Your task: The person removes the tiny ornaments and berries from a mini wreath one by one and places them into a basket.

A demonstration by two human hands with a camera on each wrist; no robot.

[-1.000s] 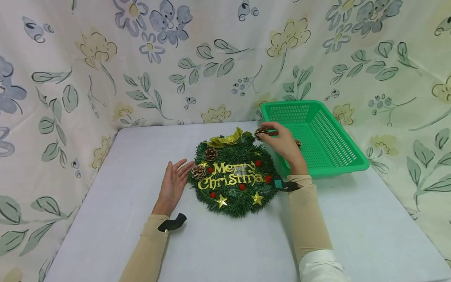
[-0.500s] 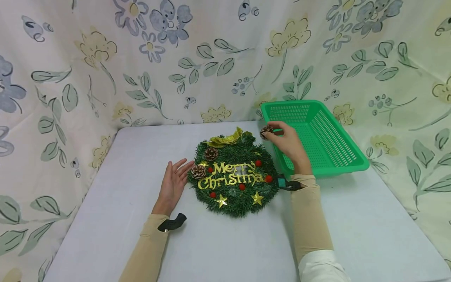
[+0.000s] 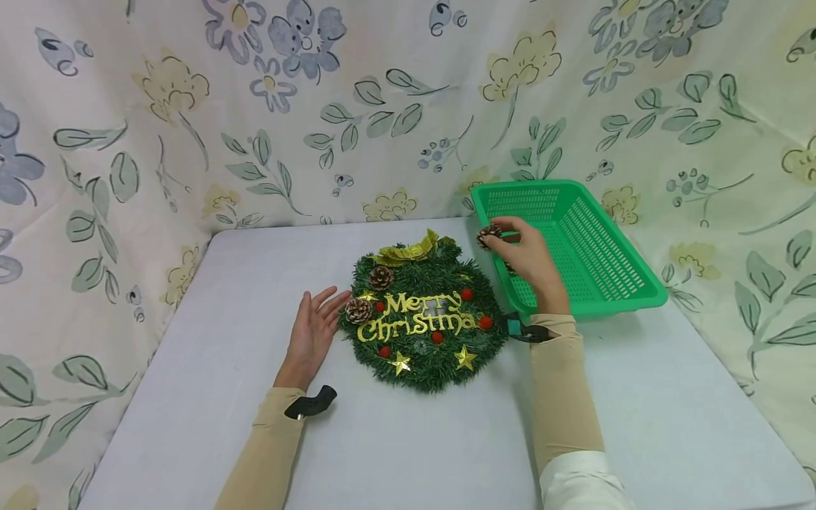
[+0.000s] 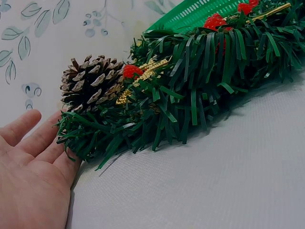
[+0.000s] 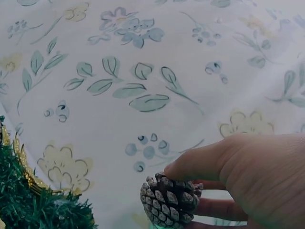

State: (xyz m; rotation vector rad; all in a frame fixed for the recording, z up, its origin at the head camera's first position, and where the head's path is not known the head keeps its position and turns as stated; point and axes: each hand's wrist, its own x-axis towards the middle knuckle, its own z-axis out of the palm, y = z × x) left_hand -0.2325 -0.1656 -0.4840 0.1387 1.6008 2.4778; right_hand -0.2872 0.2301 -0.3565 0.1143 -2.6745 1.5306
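Note:
In the head view, a green tinsel wreath [image 3: 417, 375] with gold "Merry Christmas" lettering, gold stars and red pompoms lies on the white table. My right hand [image 3: 534, 261] pinches a brown pine cone [image 3: 489, 236] between thumb and fingers, over the left edge of the green basket. The right wrist view shows that pine cone [image 5: 169, 202] upright under the thumb. My left hand [image 3: 311, 336] has its fingers extended, touching the wreath's left edge beside a pine cone [image 4: 93, 83] set on it. A second pine cone [image 3: 381, 278] sits on the wreath's upper left.
The green plastic basket [image 3: 627, 248] stands at the back right, near the wreath. Partly hidden behind my right hand, a pine cone [image 3: 510, 268] shows inside it. A gold ribbon bow [image 3: 411, 251] tops the wreath. Floral cloth [image 3: 382, 142] hangs behind the table.
My right hand has moved to the right with the pine cone, from the wreath's upper right edge to the basket's left rim. The left hand stays in place.

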